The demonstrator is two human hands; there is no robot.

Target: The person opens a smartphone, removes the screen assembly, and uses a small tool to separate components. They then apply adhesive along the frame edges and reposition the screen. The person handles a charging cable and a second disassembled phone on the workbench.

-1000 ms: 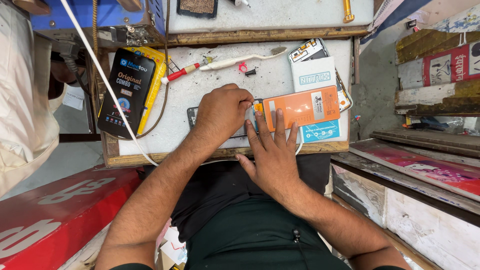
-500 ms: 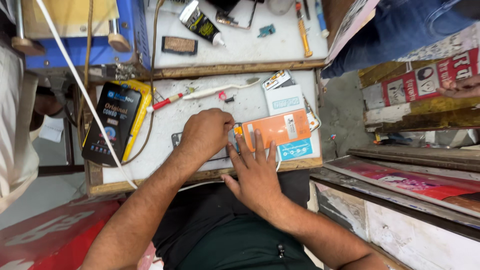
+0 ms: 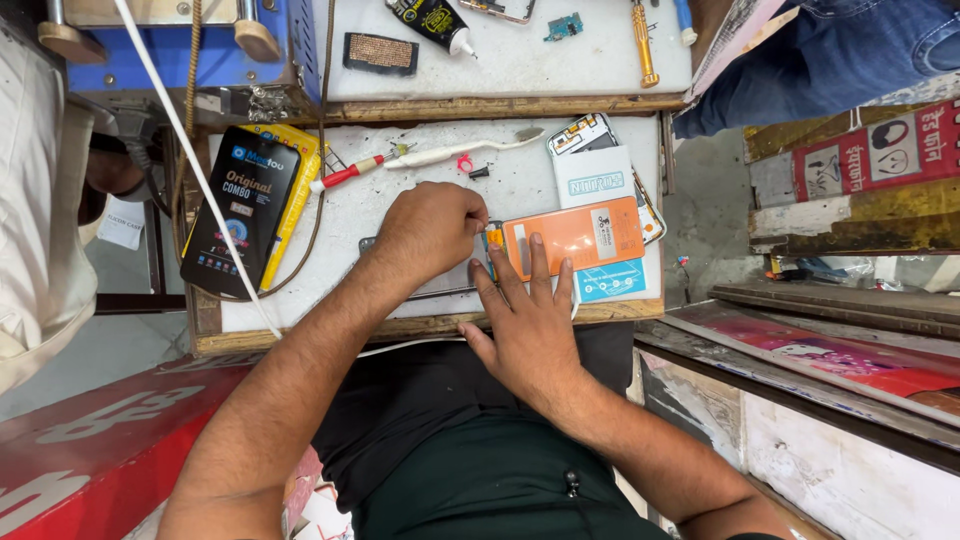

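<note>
On the white worktop [image 3: 400, 215], seen from the head camera, a flat dark device [image 3: 440, 282] is being worked on; only its lower edge is being shown, since it is being covered by both hands. The left hand [image 3: 432, 228] is being held curled over the device's upper part, fingers clenched toward the thumb; whether anything small is being pinched there cannot be told. The right hand [image 3: 527, 325] is being pressed flat, fingers spread and released, its fingertips being laid across the left end of an orange card packet [image 3: 575, 235]. The orange packet is being overlapped onto a white and blue packet [image 3: 600, 185], which is itself lying on a phone back [image 3: 585, 133].

Beyond the left hand, a red-handled screwdriver [image 3: 350, 172] and a white spudger [image 3: 455, 150] are lying end to end near the worktop's far edge. At the left, a black box [image 3: 240, 205] is resting on a yellow packet [image 3: 300, 175]. On the farther shelf, a glue tube [image 3: 432, 22] and a yellow-handled screwdriver [image 3: 645, 42] are being kept well apart from the hands.
</note>
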